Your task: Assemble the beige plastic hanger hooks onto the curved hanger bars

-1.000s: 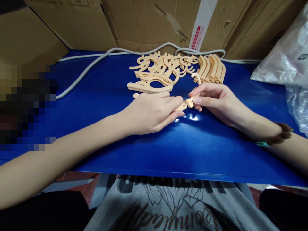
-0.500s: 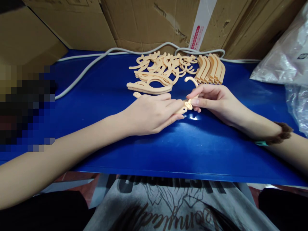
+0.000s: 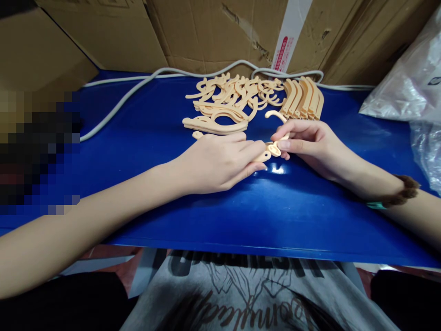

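My left hand [image 3: 220, 161] is closed over a beige plastic hanger arm [image 3: 262, 156]. Only the arm's two ends show, one with a small hole at the fingertips and the other beyond the knuckles. Between thumb and fingers, my right hand [image 3: 306, 142] pinches a beige hanger hook [image 3: 274, 150]. Its curved tip points up and left, and its round base is right at the holed end of the arm. Whether the two parts are joined I cannot tell. Just behind my hands lie stacked curved hanger pieces [image 3: 213, 125].
Behind the stack is a pile of loose hooks [image 3: 237, 89], with a row of hanger arms [image 3: 303, 99] to its right. A white cable [image 3: 138, 85] runs along the back of the blue table [image 3: 241, 220]. Cardboard boxes [image 3: 213, 32] and a plastic bag [image 3: 406, 87] border it.
The hook's round base has turned slightly and shifted a little right, its face showing more. My hands keep nearly the same place and grip.
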Tool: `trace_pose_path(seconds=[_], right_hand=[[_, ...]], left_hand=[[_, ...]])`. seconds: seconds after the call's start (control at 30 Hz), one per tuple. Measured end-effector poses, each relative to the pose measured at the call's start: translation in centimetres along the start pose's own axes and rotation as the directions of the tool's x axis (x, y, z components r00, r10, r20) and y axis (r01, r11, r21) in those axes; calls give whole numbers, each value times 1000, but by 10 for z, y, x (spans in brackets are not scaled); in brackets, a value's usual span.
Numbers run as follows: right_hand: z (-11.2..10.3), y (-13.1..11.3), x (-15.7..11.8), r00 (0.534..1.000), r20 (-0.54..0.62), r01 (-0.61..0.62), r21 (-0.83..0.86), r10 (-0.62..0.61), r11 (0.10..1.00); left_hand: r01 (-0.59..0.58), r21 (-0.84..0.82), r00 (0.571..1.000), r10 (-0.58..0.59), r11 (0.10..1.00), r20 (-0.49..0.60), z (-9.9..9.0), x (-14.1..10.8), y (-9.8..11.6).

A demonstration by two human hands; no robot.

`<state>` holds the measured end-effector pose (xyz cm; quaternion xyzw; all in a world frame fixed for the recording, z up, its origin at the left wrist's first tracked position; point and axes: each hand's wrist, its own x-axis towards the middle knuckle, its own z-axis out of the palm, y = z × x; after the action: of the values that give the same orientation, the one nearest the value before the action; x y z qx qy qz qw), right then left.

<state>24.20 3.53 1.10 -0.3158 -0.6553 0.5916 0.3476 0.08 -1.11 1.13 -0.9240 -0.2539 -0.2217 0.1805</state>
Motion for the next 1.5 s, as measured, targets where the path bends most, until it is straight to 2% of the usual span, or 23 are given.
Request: trace_pose_path(seconds=[0.4,0.93,1.17,1.5], right_hand=[[0,-1,1,1000,6,-3,4,3,1000],[0,1,0,999,51,14,-49,-11,999],[3,-3,-2,997,79,21,-124,-11,992],[2,-2,-1,997,57,46,-59,-42,997]], left_hand=[[21,-29,998,-20,999,60,-2,0,-1],[-33,-40,999,35,999,42,0,0,-1],[7,-27,997,-5,1000,83,-1,-1,-2],[47,-31,997,-45,998,68,-1,-1,-2]])
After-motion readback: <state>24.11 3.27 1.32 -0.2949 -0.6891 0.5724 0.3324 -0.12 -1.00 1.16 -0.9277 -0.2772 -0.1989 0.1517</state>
